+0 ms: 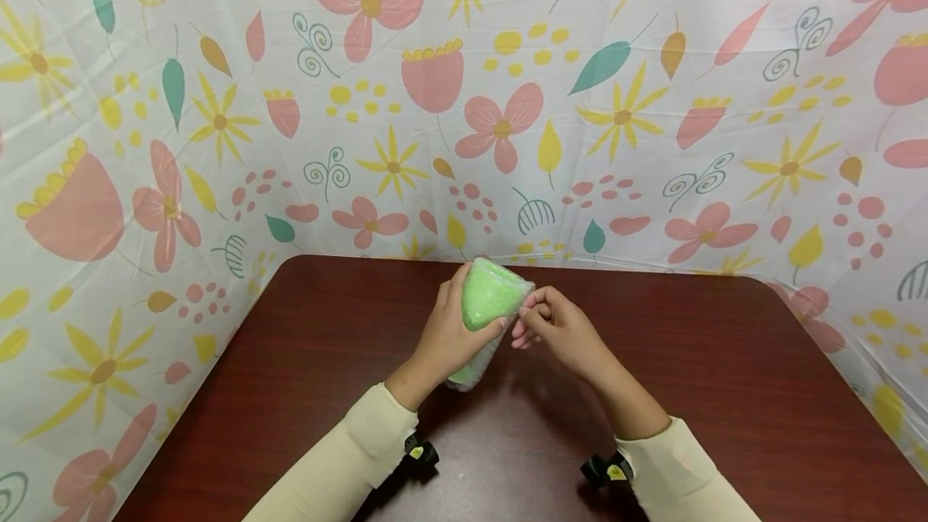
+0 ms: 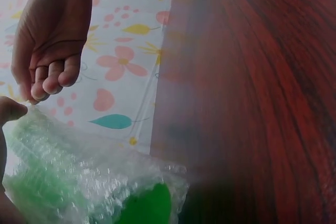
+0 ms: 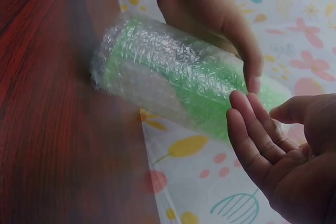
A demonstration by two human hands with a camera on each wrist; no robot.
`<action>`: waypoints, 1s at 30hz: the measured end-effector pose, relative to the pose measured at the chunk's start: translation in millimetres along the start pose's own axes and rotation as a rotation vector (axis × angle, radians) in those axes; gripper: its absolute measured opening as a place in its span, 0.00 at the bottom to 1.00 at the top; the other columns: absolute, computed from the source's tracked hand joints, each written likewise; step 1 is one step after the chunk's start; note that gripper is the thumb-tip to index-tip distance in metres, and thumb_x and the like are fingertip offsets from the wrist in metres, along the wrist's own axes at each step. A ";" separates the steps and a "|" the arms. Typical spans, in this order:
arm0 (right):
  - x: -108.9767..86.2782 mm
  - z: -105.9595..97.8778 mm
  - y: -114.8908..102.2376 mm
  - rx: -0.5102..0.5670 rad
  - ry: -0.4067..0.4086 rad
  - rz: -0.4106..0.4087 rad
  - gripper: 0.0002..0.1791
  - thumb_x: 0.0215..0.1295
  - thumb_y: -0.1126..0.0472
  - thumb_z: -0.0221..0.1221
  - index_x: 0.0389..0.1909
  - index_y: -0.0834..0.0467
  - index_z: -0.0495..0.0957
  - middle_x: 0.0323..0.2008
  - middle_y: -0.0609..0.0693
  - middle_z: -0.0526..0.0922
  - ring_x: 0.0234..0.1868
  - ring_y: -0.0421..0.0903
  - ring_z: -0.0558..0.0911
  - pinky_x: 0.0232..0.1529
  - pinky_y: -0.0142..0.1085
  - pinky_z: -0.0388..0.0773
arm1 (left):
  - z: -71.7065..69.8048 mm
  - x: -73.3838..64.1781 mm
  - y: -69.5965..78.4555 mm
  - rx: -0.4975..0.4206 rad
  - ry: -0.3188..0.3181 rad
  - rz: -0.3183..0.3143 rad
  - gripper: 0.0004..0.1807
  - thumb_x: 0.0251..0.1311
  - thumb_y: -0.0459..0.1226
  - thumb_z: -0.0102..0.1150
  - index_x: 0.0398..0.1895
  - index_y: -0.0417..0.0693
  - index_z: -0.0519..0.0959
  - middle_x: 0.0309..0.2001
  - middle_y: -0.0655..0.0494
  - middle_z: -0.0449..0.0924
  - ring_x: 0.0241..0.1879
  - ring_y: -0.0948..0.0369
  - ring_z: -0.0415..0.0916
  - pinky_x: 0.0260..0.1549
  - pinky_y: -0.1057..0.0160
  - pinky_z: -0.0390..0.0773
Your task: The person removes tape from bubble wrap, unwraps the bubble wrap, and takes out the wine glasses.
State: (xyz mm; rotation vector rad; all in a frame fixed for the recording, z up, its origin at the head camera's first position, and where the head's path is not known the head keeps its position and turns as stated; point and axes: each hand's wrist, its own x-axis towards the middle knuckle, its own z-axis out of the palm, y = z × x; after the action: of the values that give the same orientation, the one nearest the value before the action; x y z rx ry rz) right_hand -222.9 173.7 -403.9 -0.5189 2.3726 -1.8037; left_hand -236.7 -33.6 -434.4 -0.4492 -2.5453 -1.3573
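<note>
A green object in clear bubble wrap [image 1: 496,294], roughly cylindrical, is held tilted over the table; the wrap blurs what it is. My left hand [image 1: 453,325] grips it from the left side, thumb across the near face. My right hand [image 1: 565,333] is at the upper right edge of the wrap, thumb and index finger pinching that edge, the other fingers loosely bent. In the left wrist view the right hand [image 2: 55,51] meets the edge of the bubble wrap [image 2: 94,182]. The right wrist view shows the left hand [image 3: 210,14] around the wrapped object [image 3: 168,72].
A dark red-brown wooden table [image 1: 326,321] lies under both hands. Behind it and along both sides hangs a white cloth [image 1: 449,208] with printed flowers and leaves. Each wrist wears a small black camera [image 1: 422,454], close above the table's near part.
</note>
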 end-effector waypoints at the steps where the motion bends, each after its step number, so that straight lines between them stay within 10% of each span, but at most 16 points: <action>1: 0.0 -0.2 0.3 -0.002 0.001 -0.003 0.13 0.79 0.61 0.50 0.49 0.69 0.65 0.36 0.68 0.83 0.34 0.52 0.88 0.42 0.50 0.85 | 0.3 0.2 -0.4 0.002 -0.004 0.002 0.54 0.56 0.55 0.70 0.81 0.65 0.48 0.68 0.45 0.64 0.53 0.51 0.74 0.48 0.49 0.78; 30: -0.8 -1.3 -1.6 -0.005 0.008 0.004 0.12 0.80 0.65 0.43 0.54 0.70 0.61 0.46 0.69 0.85 0.35 0.52 0.89 0.42 0.50 0.85 | 0.7 1.8 -0.7 0.038 0.102 0.050 0.54 0.52 0.54 0.75 0.79 0.62 0.53 0.63 0.46 0.68 0.55 0.49 0.74 0.52 0.46 0.77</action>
State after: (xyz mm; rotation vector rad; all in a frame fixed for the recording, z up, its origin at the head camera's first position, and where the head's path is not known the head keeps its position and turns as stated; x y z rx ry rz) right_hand -222.2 174.7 -402.1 -0.5083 2.3819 -1.8028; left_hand -238.7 -33.1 -434.7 -0.4233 -2.4567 -1.2782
